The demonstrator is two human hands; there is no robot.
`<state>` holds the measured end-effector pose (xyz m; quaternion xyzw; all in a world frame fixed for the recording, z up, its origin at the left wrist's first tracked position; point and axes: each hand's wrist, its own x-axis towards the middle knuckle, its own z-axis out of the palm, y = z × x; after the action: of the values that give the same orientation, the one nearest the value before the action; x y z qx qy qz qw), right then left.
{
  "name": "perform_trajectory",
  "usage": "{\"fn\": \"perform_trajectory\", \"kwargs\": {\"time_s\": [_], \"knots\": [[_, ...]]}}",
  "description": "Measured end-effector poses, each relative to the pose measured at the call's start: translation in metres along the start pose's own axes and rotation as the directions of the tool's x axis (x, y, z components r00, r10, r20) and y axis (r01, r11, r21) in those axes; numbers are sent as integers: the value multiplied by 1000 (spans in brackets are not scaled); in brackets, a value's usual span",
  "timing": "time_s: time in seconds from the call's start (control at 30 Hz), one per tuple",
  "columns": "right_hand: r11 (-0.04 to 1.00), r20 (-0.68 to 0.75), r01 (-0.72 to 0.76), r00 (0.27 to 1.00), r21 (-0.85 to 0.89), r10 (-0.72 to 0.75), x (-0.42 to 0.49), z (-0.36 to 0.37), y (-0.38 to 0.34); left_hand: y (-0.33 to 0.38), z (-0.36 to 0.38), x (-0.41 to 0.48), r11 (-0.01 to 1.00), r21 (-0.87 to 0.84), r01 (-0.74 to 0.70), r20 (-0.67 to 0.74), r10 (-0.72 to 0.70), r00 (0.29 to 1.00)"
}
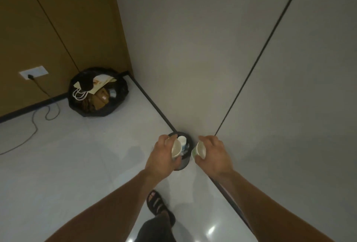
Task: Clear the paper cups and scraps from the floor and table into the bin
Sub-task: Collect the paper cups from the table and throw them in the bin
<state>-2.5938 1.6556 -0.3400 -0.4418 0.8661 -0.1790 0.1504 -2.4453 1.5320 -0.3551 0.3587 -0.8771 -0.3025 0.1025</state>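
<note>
The person is standing over the small bin (pixel 183 164), which is sitting on the floor (pixel 77 164) against the grey wall (pixel 212 67), almost straight below the hands. The left hand (pixel 162 156) is gripping the left cup (pixel 176 148), fingers curled round its side and its mouth facing right, directly above the bin's opening. The right hand (pixel 216 153) is pinching the right cup (pixel 200 150) between thumb and fingers, its mouth facing left, and it is hanging just right of the bin's rim, close to the wall. A white container (pixel 182 139) is already lying inside the bin at its far edge.

Judging from this, the drop is the step in hand. The bin's mouth is looking narrow, so the left cup should be going first, let go low over the middle rather than from height. The right cup is needing a short shift left before the fingers are spreading, or it may be clipping the rim and rolling along the skirting. Tipping each cup bottom-first should be helping them nest beside what is inside.

A big bin (pixel 123 87) lined with a black bag is standing far left in the corner, holding paper bags, and is offering more room if the small one is filling up.
</note>
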Motion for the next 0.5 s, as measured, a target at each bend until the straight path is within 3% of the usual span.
{"fn": "perform_trajectory", "kwargs": {"time_s": [0.13, 0.27, 0.5], "knots": [[999, 64, -20, 998, -35, 22, 65, 17, 6, -22, 11, 66, 995, -101, 15, 51, -10, 999], [998, 144, -24, 989, -54, 31, 135, 60, 25, -62, 40, 122, 985, -109, 130, 94, -120, 988], [998, 213, -60, 975, -1, 59, 256, 190, 98, -160, 171, 189, 947, -172, 272, 85, -261, 962]]}}
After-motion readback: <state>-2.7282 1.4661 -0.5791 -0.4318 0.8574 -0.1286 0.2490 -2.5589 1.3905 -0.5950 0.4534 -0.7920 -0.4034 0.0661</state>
